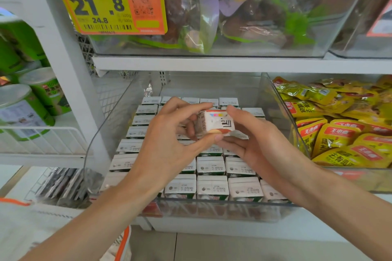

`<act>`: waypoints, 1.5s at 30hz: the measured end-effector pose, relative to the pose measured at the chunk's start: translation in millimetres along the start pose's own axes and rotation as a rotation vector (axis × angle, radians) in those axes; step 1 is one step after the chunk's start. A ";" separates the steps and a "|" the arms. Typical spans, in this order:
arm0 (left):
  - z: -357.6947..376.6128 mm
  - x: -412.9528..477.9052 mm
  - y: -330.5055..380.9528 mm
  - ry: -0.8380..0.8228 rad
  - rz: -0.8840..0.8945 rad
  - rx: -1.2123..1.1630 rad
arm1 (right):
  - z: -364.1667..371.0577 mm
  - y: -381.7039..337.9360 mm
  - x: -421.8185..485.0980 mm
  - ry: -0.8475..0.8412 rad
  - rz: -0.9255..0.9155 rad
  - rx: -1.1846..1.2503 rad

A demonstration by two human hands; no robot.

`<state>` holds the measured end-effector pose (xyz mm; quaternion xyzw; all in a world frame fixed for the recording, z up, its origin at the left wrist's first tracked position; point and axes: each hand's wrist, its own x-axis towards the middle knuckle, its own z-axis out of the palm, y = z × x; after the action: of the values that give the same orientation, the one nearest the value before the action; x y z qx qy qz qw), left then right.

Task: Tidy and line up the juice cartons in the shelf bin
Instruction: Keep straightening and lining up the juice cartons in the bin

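Observation:
A clear plastic shelf bin [212, 210] on the middle shelf is filled with rows of small juice cartons [211, 165] standing upright, white tops up. One juice carton [216, 123] is lifted above the rows, tilted so its bottom faces me. My left hand [169, 140] pinches it from the left, thumb under and fingers over the top. My right hand [252, 142] holds it from the right, thumb on top and fingers beneath. The cartons below my hands are partly hidden.
Yellow snack packets [339, 125] fill the bin to the right. Above sits a clear bin of bagged goods [233, 12] with a yellow-orange price tag [106, 0]. Green canisters [27, 99] stand on a wire shelf to the left. A white upright post [70, 74] borders the bin's left.

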<state>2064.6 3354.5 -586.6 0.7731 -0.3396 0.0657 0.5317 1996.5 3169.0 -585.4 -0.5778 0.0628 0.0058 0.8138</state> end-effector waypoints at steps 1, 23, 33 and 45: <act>0.1 0.1 0.8 -0.007 0.002 -0.015 | -1.3 0.0 -0.2 -0.004 0.005 0.016; -8.8 5.0 -4.8 0.008 -0.174 -0.155 | -3.1 2.9 2.7 0.103 0.006 -0.053; -6.9 4.3 -10.8 -0.030 -0.636 -0.696 | 1.8 10.6 -1.4 0.103 -0.295 -0.372; -9.3 6.1 -3.5 0.022 -0.238 -0.372 | 0.6 15.6 3.4 0.043 -0.327 -0.514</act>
<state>2073.7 3360.5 -582.6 0.6957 -0.2462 -0.0528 0.6727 1998.7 3174.6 -600.3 -0.7672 -0.0176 -0.1218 0.6295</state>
